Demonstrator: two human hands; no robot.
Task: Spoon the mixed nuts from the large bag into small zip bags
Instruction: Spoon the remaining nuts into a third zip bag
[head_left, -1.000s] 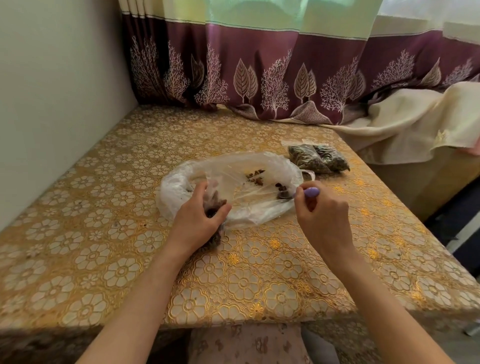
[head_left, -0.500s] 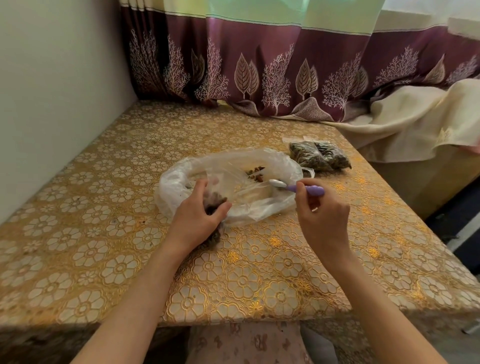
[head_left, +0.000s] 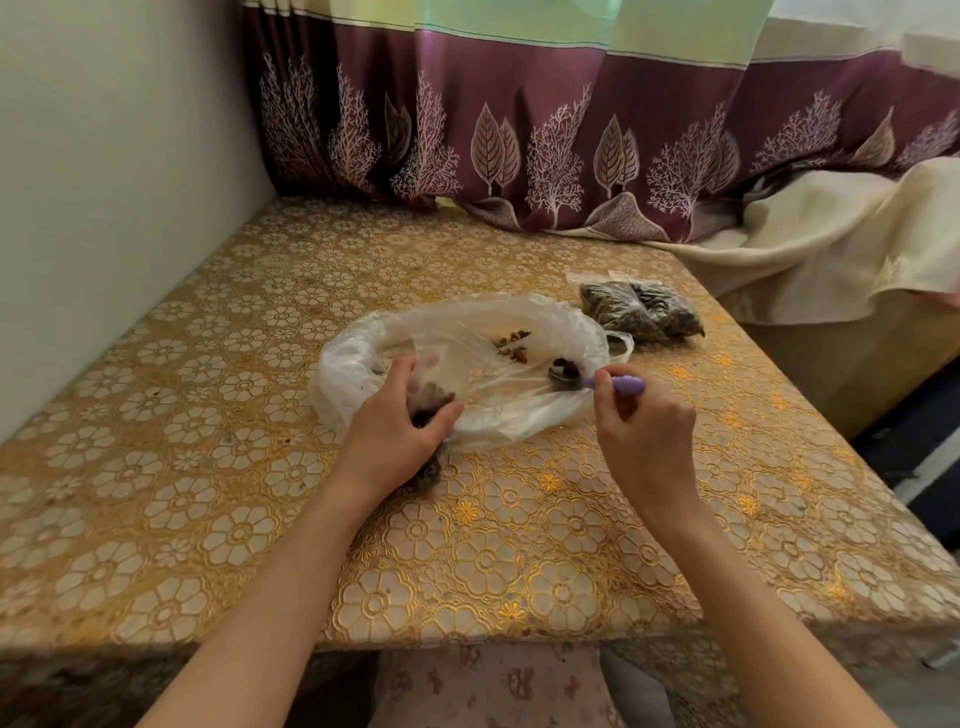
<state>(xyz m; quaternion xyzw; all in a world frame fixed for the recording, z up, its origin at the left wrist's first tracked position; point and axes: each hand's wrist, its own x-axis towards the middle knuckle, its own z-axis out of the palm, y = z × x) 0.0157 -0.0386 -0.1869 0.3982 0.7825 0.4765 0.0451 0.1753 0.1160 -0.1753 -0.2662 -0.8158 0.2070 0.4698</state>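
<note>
Hands at the large bag, spoon among the nuts.

Head view: the large bag (head_left: 467, 364) lies crumpled and open on the gold-patterned surface (head_left: 208, 415), with a few mixed nuts (head_left: 514, 345) left inside. The left hand (head_left: 400, 436) curls around a small zip bag (head_left: 431, 410) of nuts at the big bag's near edge. The right hand (head_left: 644, 436) pinches the purple-handled spoon (head_left: 613, 383), its bowl resting inside the large bag on some nuts. Two filled zip bags (head_left: 641, 309) lie just beyond, to the right.
</note>
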